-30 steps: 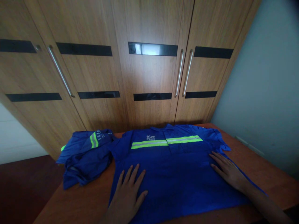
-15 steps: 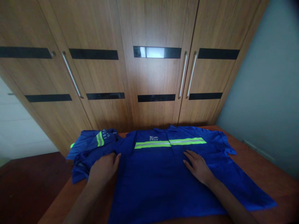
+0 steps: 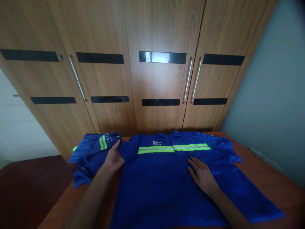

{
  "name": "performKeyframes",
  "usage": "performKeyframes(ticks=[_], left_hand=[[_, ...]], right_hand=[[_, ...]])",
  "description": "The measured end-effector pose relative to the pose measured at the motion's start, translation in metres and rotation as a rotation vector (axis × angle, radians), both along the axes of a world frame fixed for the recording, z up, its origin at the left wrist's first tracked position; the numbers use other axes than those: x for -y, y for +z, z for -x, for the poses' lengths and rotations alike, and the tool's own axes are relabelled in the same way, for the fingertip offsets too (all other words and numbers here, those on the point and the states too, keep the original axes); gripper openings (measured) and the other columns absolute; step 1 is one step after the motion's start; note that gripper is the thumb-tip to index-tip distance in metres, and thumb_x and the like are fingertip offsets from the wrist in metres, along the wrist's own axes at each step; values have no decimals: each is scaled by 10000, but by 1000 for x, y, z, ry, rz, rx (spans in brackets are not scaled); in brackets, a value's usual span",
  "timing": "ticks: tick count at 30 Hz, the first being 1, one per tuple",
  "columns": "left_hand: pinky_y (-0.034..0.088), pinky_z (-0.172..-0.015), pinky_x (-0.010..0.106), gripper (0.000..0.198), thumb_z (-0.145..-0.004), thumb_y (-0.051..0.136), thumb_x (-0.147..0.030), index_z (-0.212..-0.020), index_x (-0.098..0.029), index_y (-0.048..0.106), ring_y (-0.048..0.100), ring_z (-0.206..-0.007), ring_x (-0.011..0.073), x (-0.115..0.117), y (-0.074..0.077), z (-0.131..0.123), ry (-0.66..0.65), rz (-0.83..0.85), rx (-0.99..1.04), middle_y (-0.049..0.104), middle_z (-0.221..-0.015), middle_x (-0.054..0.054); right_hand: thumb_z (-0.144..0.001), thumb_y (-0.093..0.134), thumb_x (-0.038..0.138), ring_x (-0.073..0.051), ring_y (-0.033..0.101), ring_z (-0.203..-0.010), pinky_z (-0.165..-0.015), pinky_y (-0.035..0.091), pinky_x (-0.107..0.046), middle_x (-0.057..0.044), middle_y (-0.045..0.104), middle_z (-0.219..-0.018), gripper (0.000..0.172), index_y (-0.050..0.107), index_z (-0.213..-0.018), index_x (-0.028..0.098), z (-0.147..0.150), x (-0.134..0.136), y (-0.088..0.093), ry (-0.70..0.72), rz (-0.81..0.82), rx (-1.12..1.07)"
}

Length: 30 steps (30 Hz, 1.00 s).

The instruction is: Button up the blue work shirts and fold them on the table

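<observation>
A blue short-sleeved shirt lies spread out, with a lime and silver stripe across its chest and a white print above the stripe. At its left edge, by the sleeve, my left hand has its thumb pointing up and its fingers curled in against the cloth; the fingertips are hidden. My right hand rests flat on the shirt front below the stripe, fingers stretched out. Left of the spread shirt lies a bunched blue garment with a similar stripe, partly behind my left forearm.
The garments lie on a reddish-brown wooden surface. Behind it stands a wooden wardrobe with black strips and metal handles. A pale wall borders the right side. Dark reddish floor shows at lower left.
My left hand has moved slightly right and turned, so its thumb now points up. My right hand stays flat on the shirt, shifted only slightly. The view has tilted a little.
</observation>
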State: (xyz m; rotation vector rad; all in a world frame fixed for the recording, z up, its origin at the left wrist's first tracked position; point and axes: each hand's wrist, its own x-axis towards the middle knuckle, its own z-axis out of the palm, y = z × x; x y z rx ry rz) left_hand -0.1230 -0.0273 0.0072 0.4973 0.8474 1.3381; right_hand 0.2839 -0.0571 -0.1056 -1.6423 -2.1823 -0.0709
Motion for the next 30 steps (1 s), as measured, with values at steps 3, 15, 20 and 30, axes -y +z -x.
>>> performKeyframes(ticks=[3,15,20,30], left_hand=[[586,-663,385,372,-944,398,-374,-993,-99,643,712,-695,242,-16,7,1,-15,63,6,734,-769,113],[598,-601,327,276,-796,530,-71,-1048,-99,641,704,-607,210,-49,16,0,-16,114,-126,742,-771,78],[597,-652,311,514,-697,491,40,-1148,-174,618,713,-687,195,-45,16,2,4,48,-186,747,-869,42],[590,-617,249,774,-545,413,100,-1211,-248,601,701,-645,152,-15,11,28,221,-64,-332,734,-824,-3]], right_hand=[[-938,375,378,-285,462,-1278,-1066,343,-492,-117,530,-1367,450,554,-1305,186,0,-1,-1,3,-2,-6],[-943,376,370,-283,446,-1292,-1059,349,-498,-103,526,-1376,440,546,-1311,202,0,0,2,4,-1,-2],[-942,369,376,-291,446,-1291,-1060,346,-506,-114,527,-1372,450,549,-1310,189,0,-1,1,3,9,-6],[-947,361,381,-283,441,-1294,-1072,332,-496,-107,516,-1383,458,540,-1320,186,0,-1,2,-4,23,5]])
